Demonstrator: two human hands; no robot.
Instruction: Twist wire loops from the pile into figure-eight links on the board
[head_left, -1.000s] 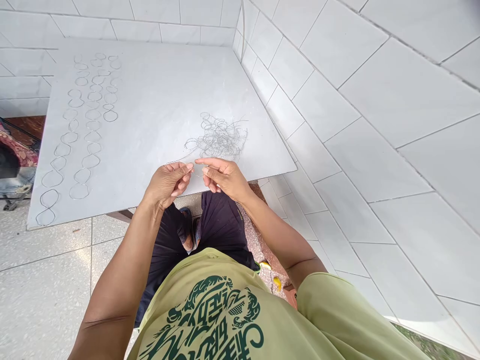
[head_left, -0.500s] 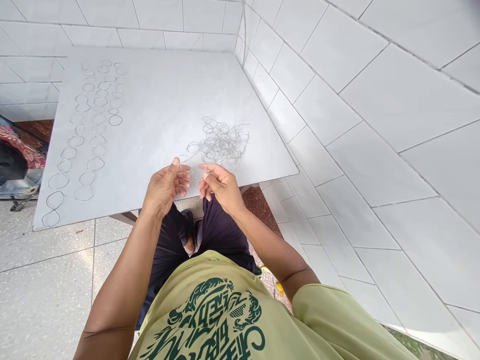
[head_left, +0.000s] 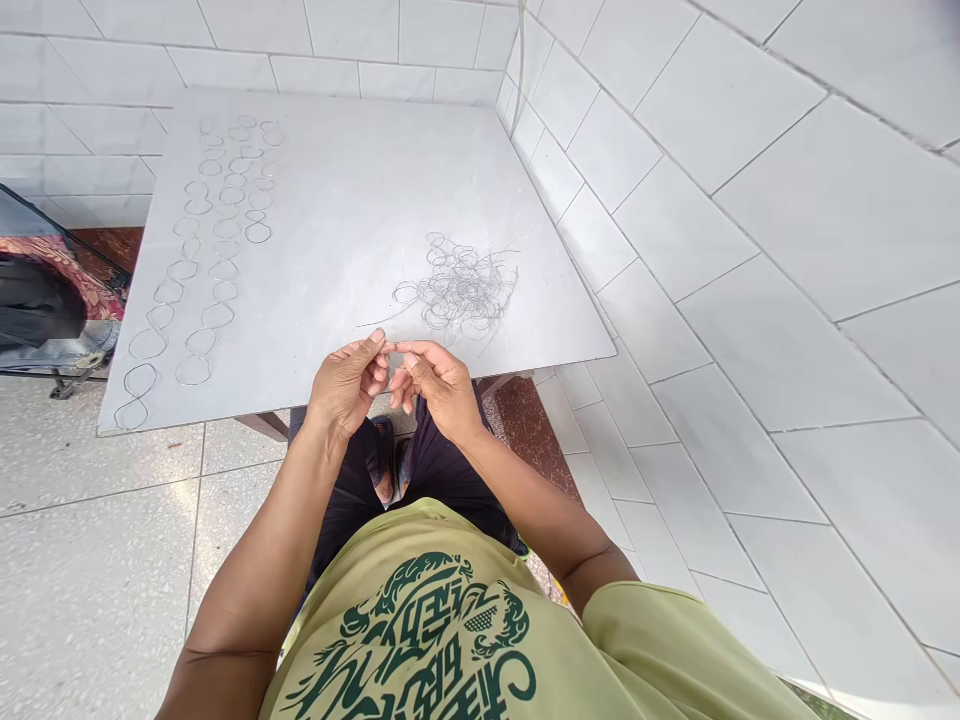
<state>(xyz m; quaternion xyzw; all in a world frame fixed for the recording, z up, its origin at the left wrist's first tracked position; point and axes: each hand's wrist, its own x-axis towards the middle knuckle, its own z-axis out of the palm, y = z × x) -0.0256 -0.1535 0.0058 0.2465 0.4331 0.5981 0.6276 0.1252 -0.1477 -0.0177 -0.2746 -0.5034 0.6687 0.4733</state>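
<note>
Over the table's near edge, my left hand (head_left: 349,382) is closed, thumb against the index finger, on a piece of thin wire that hardly shows. My right hand (head_left: 441,388) faces it, thumb and index finger also pinched at the wire, and the fingertips of both hands meet. Most of the wire between them is hidden by the fingers. Just beyond my hands lies a tangled pile of thin wire (head_left: 469,285), with one loop and a loose end sticking out to the left. Figure-eight wire loops (head_left: 139,380) lie flat in rows on the table's left side.
The white tabletop (head_left: 337,220) reaches back to a tiled wall (head_left: 315,75). Another tiled wall (head_left: 712,250) runs close along the right side. Beyond the table's left edge stands a framed item with dark and red cloth (head_left: 45,285).
My hands have come together, so the fingertips now touch. The wire that showed between them is now mostly hidden. The view has shifted slightly to the left.
</note>
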